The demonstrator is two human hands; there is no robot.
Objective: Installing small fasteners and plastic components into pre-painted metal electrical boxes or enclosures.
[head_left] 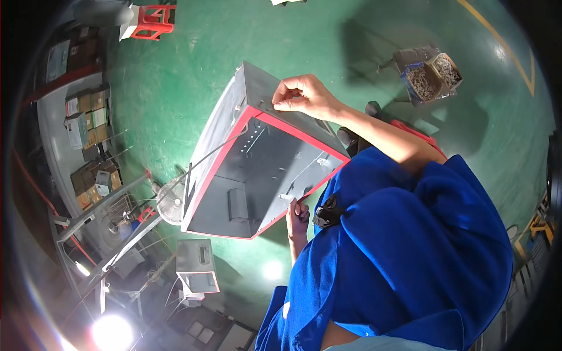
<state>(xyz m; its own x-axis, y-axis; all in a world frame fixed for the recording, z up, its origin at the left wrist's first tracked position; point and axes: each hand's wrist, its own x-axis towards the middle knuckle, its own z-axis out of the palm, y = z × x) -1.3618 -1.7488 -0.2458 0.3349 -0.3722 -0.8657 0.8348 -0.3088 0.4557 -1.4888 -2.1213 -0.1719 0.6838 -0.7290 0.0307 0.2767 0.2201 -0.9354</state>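
Observation:
In front of me stands a large grey metal cabinet (293, 126) with a red-edged open front, tilted in view, its dark inside showing holes and small fittings. My right hand (307, 96) reaches over its upper side, thumb and fingers pinched together against the grey panel. Anything between those fingertips is too small to make out. Down at the lower red edge, my left hand (297, 218) has its fingers curled, close to a small silver fitting (285, 198) inside the frame. What these fingers hold, if anything, is hidden.
A stand fan (171, 202) is behind the cabinet, and a smaller grey box (196, 263) sits beyond its lower corner. At the upper right are open boxes of small parts (421, 82). A red stool (155, 22) and shelved cartons (88, 111) stand on the left.

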